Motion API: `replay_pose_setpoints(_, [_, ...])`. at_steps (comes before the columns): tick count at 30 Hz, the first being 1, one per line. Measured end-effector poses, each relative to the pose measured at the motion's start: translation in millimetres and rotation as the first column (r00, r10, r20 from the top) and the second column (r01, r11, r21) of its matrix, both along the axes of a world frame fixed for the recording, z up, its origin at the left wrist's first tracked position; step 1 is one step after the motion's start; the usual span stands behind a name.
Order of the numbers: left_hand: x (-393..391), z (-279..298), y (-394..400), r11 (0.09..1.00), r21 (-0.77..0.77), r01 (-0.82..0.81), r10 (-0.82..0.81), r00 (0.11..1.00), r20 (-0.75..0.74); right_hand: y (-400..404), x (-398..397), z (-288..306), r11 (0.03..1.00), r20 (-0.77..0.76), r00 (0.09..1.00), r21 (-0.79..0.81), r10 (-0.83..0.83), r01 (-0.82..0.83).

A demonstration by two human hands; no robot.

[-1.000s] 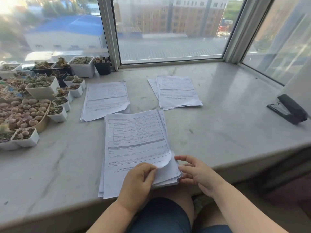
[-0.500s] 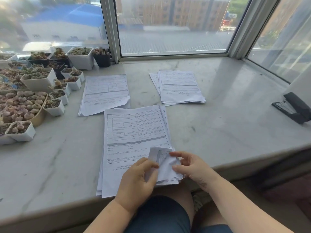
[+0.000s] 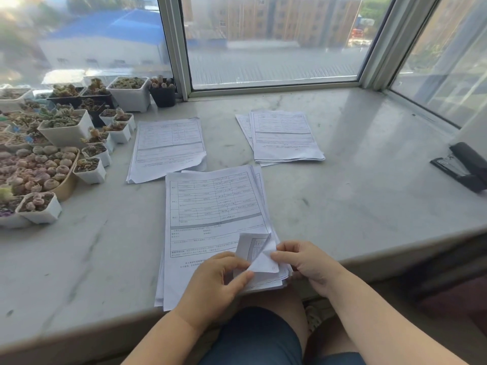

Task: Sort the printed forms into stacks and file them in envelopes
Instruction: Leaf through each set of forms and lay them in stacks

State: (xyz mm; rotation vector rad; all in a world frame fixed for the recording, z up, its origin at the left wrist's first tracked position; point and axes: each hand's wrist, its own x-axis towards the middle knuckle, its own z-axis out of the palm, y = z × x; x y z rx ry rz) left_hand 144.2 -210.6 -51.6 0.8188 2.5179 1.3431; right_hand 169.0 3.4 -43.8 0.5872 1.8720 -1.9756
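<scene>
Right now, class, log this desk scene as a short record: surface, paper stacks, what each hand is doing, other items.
surface: marble sill by the window
near stack: forms at the sill's front edge
far stacks: left pile; right pile
left hand: grip pinching the curled corner of the top sheets
right hand: fingertips on the same corner
other items: black stapler at right; potted succulents at left
envelopes: none visible

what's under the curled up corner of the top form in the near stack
Lifting the corner, the left hand and right hand expose more white sheets of the near stack. Their print is hidden, and the marble sill beneath is covered.
</scene>
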Motion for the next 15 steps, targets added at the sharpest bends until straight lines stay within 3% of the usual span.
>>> replay_pose_setpoints(2, [8.8, -8.7, -0.3, 0.985, -0.149, 0.092, -0.120, 0.974, -0.192, 0.7, -0.1, 1.1, 1.000, 0.022, 1.000, 0.020, -0.013, 0.012])
replay_pose_setpoints(4, [18.6, -21.0, 0.8, 0.918, -0.368, 0.145, -0.308, 0.847, -0.433, 2.2, 0.2, 1.5, 0.999, 0.020, 1.000, 0.052, -0.005, 0.004])
replay_pose_setpoints(6, [24.0, -30.9, 0.2, 0.882, -0.445, 0.154, -0.398, 0.749, -0.530, 3.4, 1.1, 2.8, 0.996, 0.010, 0.999, 0.085, 0.032, -0.032])
replay_pose_setpoints(10, [18.7, -43.3, -3.8, 0.906, -0.391, 0.164, -0.389, 0.688, -0.613, 6.4, 3.9, 4.5, 0.995, -0.001, 0.997, 0.063, 0.071, -0.071])
replay_pose_setpoints(15, [20.4, -38.6, -1.8, 0.885, -0.431, 0.174, -0.421, 0.695, -0.584, 9.4, 5.5, 2.3, 0.996, 0.003, 0.997, 0.044, 0.075, -0.075])
